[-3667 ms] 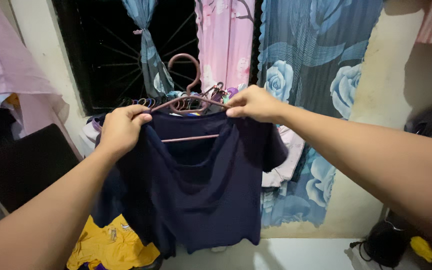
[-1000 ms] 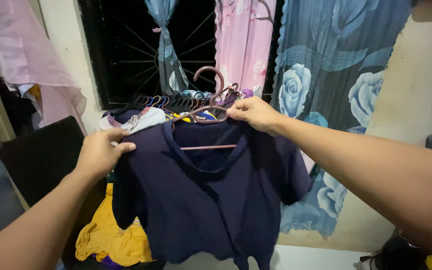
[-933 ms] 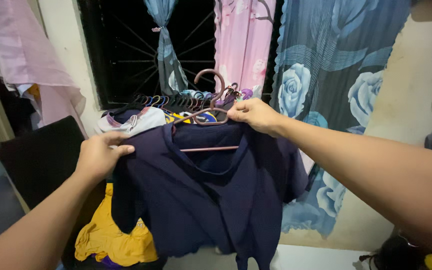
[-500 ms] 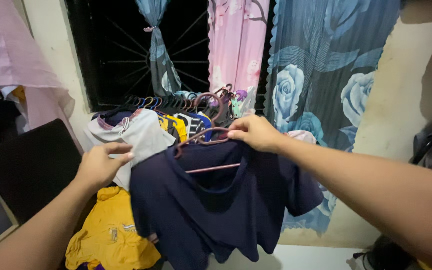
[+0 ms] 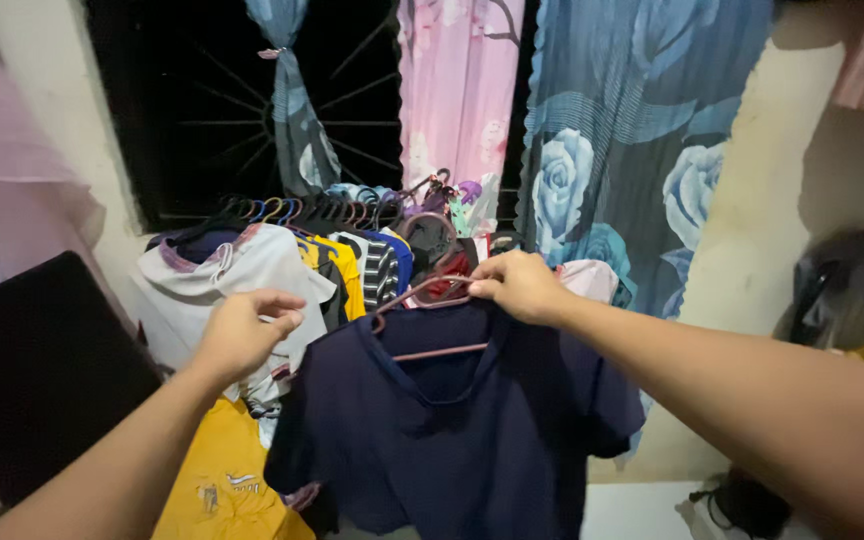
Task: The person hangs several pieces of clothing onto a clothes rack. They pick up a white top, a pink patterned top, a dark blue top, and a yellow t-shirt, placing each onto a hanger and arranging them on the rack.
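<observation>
Against hung clothes [image 5: 282, 255], dark navy T-shirt [image 5: 452, 430] on reddish hanger [image 5: 432, 300].

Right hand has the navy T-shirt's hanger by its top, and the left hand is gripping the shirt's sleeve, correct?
Not quite. In the head view the left hand is off the navy T-shirt, against the grey-white garment beside it. The right hand does hold the hanger by its top.

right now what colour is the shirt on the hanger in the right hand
Dark navy blue, plain; the shirt shows best in the head view.
</observation>
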